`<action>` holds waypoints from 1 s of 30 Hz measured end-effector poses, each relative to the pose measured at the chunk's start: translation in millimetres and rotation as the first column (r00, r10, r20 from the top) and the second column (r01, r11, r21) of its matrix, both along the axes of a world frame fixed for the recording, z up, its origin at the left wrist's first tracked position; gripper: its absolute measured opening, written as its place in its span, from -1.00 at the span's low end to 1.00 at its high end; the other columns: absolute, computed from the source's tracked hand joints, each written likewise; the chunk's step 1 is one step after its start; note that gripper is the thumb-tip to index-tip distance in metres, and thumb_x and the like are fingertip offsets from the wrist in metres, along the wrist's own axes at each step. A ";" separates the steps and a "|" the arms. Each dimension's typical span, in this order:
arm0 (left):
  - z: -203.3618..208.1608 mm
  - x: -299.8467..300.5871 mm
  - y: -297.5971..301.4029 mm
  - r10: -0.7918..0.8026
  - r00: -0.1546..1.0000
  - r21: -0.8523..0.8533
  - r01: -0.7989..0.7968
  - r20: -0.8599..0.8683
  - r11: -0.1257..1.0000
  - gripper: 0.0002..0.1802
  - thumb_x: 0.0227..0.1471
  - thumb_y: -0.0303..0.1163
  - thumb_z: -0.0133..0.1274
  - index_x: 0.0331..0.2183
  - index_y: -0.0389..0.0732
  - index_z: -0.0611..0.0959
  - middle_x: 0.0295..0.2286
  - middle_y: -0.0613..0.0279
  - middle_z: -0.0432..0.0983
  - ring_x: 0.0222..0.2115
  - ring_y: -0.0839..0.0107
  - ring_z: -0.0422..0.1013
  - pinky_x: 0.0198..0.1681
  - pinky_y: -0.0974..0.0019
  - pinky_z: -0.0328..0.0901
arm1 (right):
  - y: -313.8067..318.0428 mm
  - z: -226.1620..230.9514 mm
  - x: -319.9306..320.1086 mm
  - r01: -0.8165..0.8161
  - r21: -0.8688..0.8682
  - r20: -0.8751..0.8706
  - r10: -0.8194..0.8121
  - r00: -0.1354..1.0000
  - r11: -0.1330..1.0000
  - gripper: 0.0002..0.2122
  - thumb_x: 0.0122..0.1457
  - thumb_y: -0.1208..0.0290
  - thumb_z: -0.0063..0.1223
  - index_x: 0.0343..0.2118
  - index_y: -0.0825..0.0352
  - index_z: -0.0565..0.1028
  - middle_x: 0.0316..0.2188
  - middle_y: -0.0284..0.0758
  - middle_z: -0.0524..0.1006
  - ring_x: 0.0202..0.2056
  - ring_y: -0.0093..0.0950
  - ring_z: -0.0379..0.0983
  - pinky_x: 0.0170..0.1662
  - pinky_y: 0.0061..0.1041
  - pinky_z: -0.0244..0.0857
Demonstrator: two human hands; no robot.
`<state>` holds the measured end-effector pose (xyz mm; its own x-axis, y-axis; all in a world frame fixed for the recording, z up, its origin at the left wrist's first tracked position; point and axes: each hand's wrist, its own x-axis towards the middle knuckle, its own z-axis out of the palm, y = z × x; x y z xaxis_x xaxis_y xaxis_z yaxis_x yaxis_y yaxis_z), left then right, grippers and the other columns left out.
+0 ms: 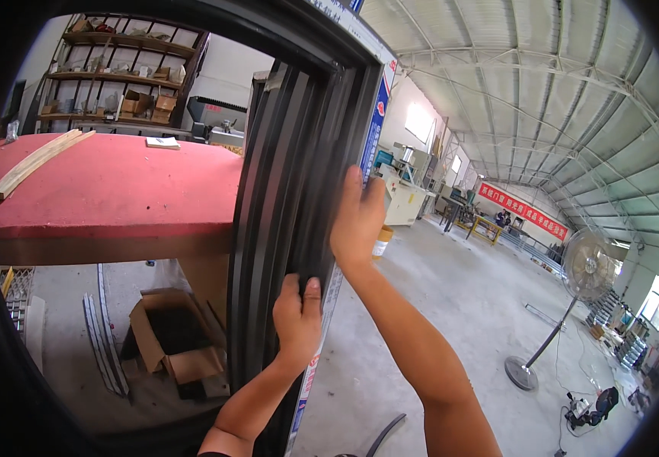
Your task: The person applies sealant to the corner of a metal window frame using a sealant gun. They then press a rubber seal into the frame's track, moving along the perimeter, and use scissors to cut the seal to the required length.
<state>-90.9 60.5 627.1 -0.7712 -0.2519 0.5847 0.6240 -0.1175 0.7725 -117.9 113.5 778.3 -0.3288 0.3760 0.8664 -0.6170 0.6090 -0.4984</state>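
An upright black window frame (268,221) of grooved metal profile stands close in front of me, with blue-and-white film along its outer edge. My right hand (360,225) is closed on that outer edge at mid-height, its thumb and fingertips upward and partly blurred. Lower down, my left hand (299,320) presses against the grooved inner side. Its thumb and index finger are closed around something small and dark that blends into the profile. I cannot make out what that is.
Behind the frame is a red-topped table (116,183) with wooden strips (40,164). An open cardboard box (173,335) of black material sits on the floor below. A pedestal fan (588,266), machines (405,194) and a tool bag (602,407) stand to the right.
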 end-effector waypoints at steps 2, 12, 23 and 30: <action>19.9 17.9 0.7 -0.089 0.995 0.002 0.089 -0.033 0.996 -0.67 0.25 -0.23 -0.03 -0.27 -0.38 0.49 -0.71 0.12 0.35 -0.72 0.35 0.32 -0.59 0.29 0.21 | 6.6 -1.0 -1.4 0.012 -0.015 0.006 -0.012 1.000 1.000 -0.56 0.32 0.07 -0.09 -0.41 0.47 0.32 -0.53 -0.22 0.40 -0.44 -0.47 0.25 -0.29 -0.41 0.23; 16.5 -11.7 -43.4 -0.283 0.958 -0.115 0.287 0.052 0.951 -0.65 0.27 -0.17 -0.06 -0.38 -0.28 0.48 -0.72 0.35 0.29 -0.74 0.57 0.22 -0.68 0.41 0.11 | 14.4 11.6 11.4 0.388 0.215 -0.134 -0.366 0.921 0.896 -0.67 0.20 0.16 0.06 -0.23 0.36 0.36 -0.35 0.01 0.49 -0.28 0.01 0.43 -0.24 -0.16 0.29; 12.2 10.1 -32.5 -0.118 0.988 -0.190 0.136 0.100 0.972 -0.62 0.25 -0.14 -0.06 -0.27 -0.32 0.52 -0.59 0.01 0.52 -0.63 0.20 0.48 -0.50 0.22 0.35 | 6.8 75.6 38.3 0.744 0.643 -0.608 -0.469 0.641 0.182 -0.53 -0.13 0.13 0.34 -0.19 0.32 0.52 -0.04 -0.27 0.41 0.04 -0.31 0.28 0.04 -0.28 0.15; 22.0 24.9 -52.9 -0.576 0.809 0.212 0.547 0.114 0.810 -0.60 0.20 -0.05 0.03 -0.41 -0.20 0.43 -0.69 0.38 0.26 -0.80 0.64 0.13 -0.78 0.51 -0.02 | 23.9 65.9 15.0 0.698 0.606 -0.608 -0.343 0.716 0.381 -0.66 -0.01 0.35 0.22 -0.14 0.31 0.48 -0.01 -0.36 0.43 0.01 -0.26 0.31 -0.02 -0.33 0.27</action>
<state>-66.0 7.7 649.1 -0.8872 0.1767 0.4262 0.2751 -0.5391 0.7961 -102.9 137.4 844.2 0.0475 -0.4875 0.8718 -0.0286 0.8718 0.4890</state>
